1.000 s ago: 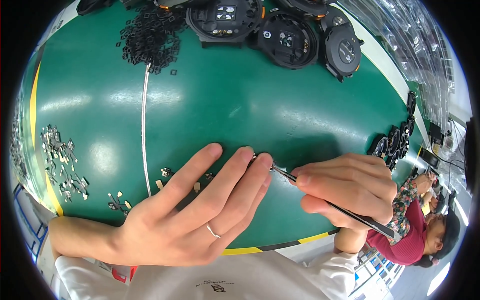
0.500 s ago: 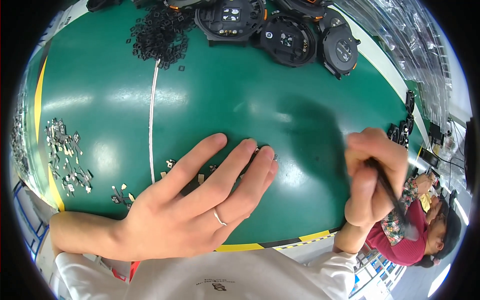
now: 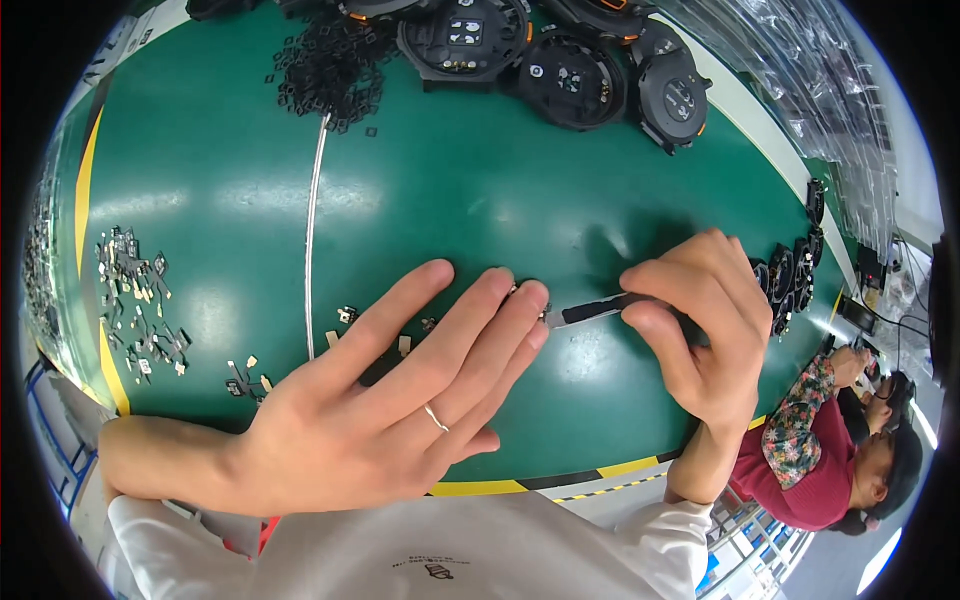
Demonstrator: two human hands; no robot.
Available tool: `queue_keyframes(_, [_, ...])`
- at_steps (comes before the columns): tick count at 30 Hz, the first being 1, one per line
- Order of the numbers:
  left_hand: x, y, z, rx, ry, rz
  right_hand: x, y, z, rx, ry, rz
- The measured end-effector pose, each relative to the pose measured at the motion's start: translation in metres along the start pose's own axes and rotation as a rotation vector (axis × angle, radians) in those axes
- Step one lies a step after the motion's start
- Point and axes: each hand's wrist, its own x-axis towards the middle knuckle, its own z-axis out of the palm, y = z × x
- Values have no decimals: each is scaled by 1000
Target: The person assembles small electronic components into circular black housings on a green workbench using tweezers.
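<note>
My left hand (image 3: 370, 410), with a ring on one finger, lies palm down on the green table, its fingers stretched out. Small dark electronic parts (image 3: 404, 346) with pale pads show between and around these fingers; the rest are hidden under them. Between thumb and fingers, my right hand (image 3: 705, 335) pinches a slim dark tool (image 3: 595, 309) with a pale flat tip; its exact kind is unclear. That tip reaches a small part at the end of my left fingertips; whether it touches is too small to tell.
Several black round watch housings (image 3: 465, 40) stand along the far edge, beside a pile of tiny black square frames (image 3: 330, 75). More small parts (image 3: 140, 300) lie scattered at the left. Clear plastic packaging (image 3: 800, 100) fills the far right. A co-worker in red (image 3: 820, 465) sits at the right.
My right hand has swung the tool round so its pale tip points left, and brought it to my left fingertips. My left hand stays nearly in place.
</note>
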Motion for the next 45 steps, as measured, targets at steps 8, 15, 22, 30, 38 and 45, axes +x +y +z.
queue_keyframes(8, [-2,1,2,-20,21,-18,-6,2,1,6,7,-20])
queue_keyframes(15, [-3,3,9,-55,88,-48,-6,3,1,-1,16,-29])
queue_keyframes(22, [-3,5,11,-89,102,-69,-2,-6,6,-99,75,-14])
queue_keyframes(30, [-4,5,10,-94,105,-68,2,-7,5,-173,75,-123])
queue_keyframes(38, [-6,5,15,-83,126,-75,-11,9,3,-65,53,-90])
queue_keyframes(45, [-6,5,14,-98,113,-77,-6,5,4,-73,42,-149])
